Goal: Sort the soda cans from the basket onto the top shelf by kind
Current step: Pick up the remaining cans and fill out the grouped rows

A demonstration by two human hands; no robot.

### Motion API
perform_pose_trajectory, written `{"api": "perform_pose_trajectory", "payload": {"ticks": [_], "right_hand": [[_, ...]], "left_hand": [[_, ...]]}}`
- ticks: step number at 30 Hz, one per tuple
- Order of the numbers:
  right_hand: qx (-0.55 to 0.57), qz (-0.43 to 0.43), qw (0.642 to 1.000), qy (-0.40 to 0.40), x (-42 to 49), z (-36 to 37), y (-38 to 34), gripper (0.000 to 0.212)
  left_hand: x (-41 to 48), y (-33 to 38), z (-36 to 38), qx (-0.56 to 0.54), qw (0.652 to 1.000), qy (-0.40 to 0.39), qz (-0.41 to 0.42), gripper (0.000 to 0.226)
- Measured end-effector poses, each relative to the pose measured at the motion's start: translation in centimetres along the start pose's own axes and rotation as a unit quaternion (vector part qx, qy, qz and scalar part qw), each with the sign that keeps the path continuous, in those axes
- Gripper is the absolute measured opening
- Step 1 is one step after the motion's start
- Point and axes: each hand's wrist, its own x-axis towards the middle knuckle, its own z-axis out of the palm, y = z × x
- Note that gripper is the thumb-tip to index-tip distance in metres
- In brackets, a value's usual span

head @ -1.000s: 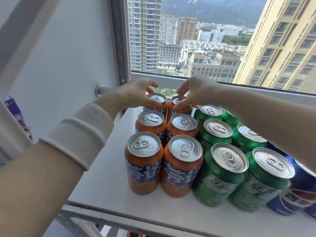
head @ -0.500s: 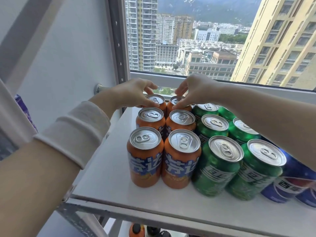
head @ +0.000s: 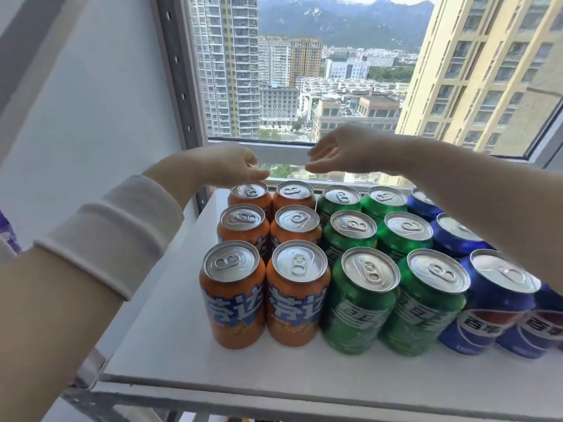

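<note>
Left hand (head: 231, 166) loosely curled, holding nothing, just above the back of the shelf (head: 170, 345), right hand (head: 344, 153) slack and empty beside it, six orange cans (head: 297, 226) on the shelf's left part, six green cans (head: 353, 226) mid-shelf, four blue cans (head: 457, 236) visible at the shelf's right, partly hidden by the right arm

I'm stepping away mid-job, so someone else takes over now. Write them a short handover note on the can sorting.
Left hand: open, empty, hovering over the back-left orange can.
Right hand: open, empty, hovering above the back row.
Done: on the top shelf stand six orange cans at left, six green cans in the middle, blue cans at right, partly hidden by the right arm.
Left: the basket is out of view; check it for unsorted cans.
</note>
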Motion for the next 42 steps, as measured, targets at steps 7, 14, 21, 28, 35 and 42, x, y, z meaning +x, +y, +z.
{"api": "perform_pose_trajectory", "payload": {"ticks": [7, 14, 21, 28, 35, 42], "right_hand": [[-0.020, 0.085, 0.995, 0.045, -4.7, -5.5, 7.9, 0.046], [-0.070, 0.152, 0.986, -0.010, -9.0, -6.1, 15.1, 0.051], [-0.058, 0.171, 0.983, -0.026, -10.9, -5.6, 18.5, 0.056], [-0.071, 0.160, 0.985, 0.009, -11.3, -6.3, 20.9, 0.053], [-0.057, 0.193, 0.979, -0.035, -12.5, -6.9, 23.3, 0.061], [-0.041, 0.179, 0.983, -0.001, -12.2, -7.2, 24.0, 0.056]], "left_hand": [[2.4, 8.2, 0.6, 0.041, 0.989, -0.047, 0.134, 0.059], [4.8, 18.0, 4.0, 0.050, 0.969, -0.078, 0.229, 0.059], [6.8, 21.8, 6.9, 0.069, 0.967, -0.103, 0.223, 0.062], [7.8, 23.2, 7.4, 0.027, 0.972, -0.104, 0.211, 0.066], [8.7, 26.2, 8.8, 0.047, 0.966, -0.110, 0.231, 0.067], [9.2, 26.6, 8.9, 0.033, 0.964, -0.110, 0.241, 0.061]]}}
